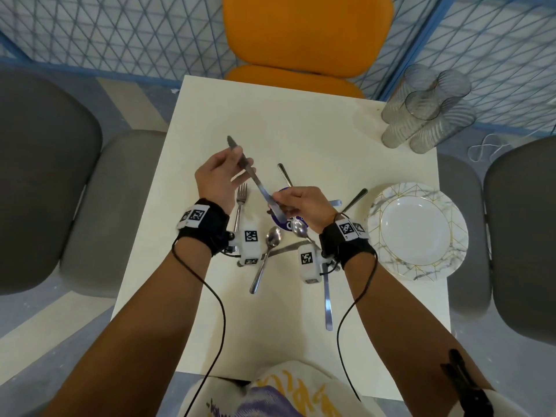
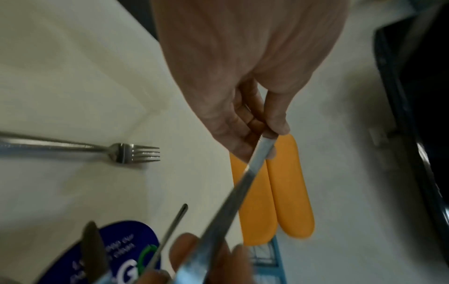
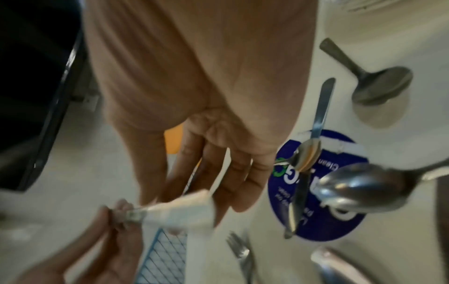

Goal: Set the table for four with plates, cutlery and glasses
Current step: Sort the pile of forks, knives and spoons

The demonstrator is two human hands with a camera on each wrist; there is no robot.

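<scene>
I hold one table knife [image 1: 255,179] slanting in the air over the middle of the white table [image 1: 301,121]. My left hand [image 1: 243,159] pinches it near its far end, and in the left wrist view the left hand [image 2: 267,140] has thumb and fingers closed on the knife [image 2: 233,192]. My right hand [image 1: 281,203] grips the near, wider end. The right wrist view shows the knife [image 3: 175,207] only as a blur. Marbled plates [image 1: 418,233] are stacked at the right edge. Several ribbed clear glasses [image 1: 427,109] stand at the far right corner.
Loose cutlery lies under my hands: a fork [image 1: 240,206], two spoons [image 1: 269,245] [image 1: 298,228] and another knife [image 1: 328,299], around a blue round sticker [image 1: 285,194]. An orange chair [image 1: 307,31] faces me, and grey chairs [image 1: 45,176] flank the table.
</scene>
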